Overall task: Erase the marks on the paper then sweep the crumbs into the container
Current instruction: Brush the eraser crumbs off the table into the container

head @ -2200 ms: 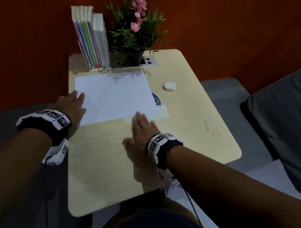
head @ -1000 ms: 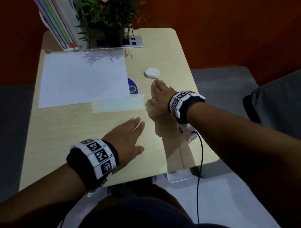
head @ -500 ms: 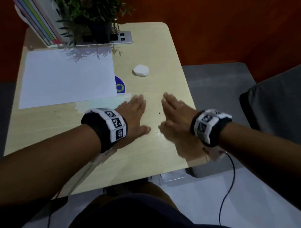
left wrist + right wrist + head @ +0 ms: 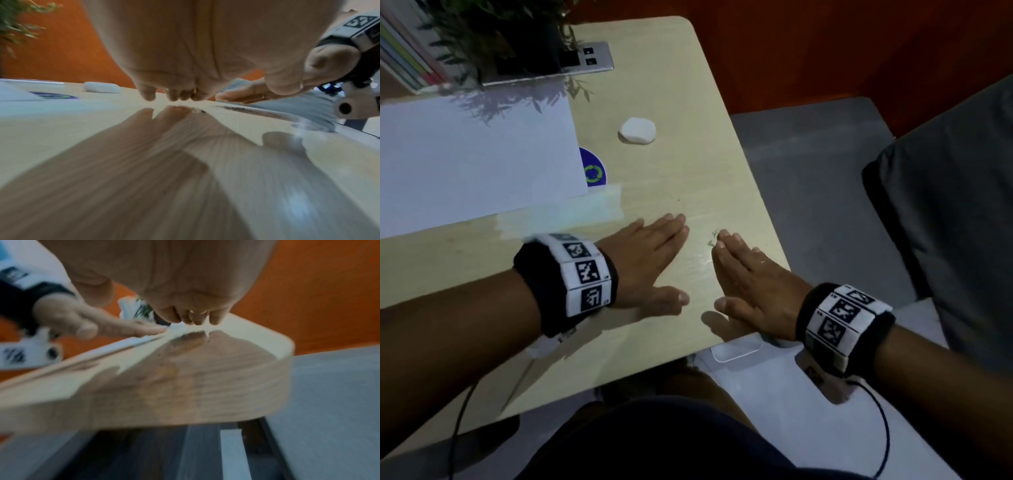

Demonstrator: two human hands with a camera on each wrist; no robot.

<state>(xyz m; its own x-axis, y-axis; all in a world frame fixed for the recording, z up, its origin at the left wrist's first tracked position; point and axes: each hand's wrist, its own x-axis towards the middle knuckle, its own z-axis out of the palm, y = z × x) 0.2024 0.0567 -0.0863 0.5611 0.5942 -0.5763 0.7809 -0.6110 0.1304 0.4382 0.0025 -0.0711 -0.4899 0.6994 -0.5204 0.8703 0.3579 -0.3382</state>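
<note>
- The left hand (image 4: 647, 260) lies flat on the table (image 4: 688, 85), palm down, fingers straight and together, thumb spread toward the near edge; it grasps nothing.
- The right hand (image 4: 753, 287) also lies flat near the table's right edge, fingers straight and pointing away from the person, released and grasping nothing.
- The 2 hands sit side by side with a narrow strip of bare table between them.
- A small cluster of dark crumbs (image 4: 713, 238) lies on the wood just beside the right hand's fingertips (image 4: 726, 236), between the 2 hands.
- In the left wrist view the left fingertips (image 4: 148, 95) touch the table, and a dark line of crumbs shows near the right hand (image 4: 244, 95).
- A clear container (image 4: 736, 349) sits below the table's near edge, partly hidden under the right wrist.
- The white paper (image 4: 476, 161) lies on the left part of the table, well apart from both hands; whether marks remain on it cannot be told.
- A white eraser (image 4: 637, 130) rests on the table beyond the hands, right of the paper.
- A blue round sticker (image 4: 594, 169) peeks from under the paper's right edge, and a pale strip of tape (image 4: 565, 216) runs along its near edge.
- A potted plant (image 4: 517, 37) and books (image 4: 404, 58) stand at the far left.
</note>
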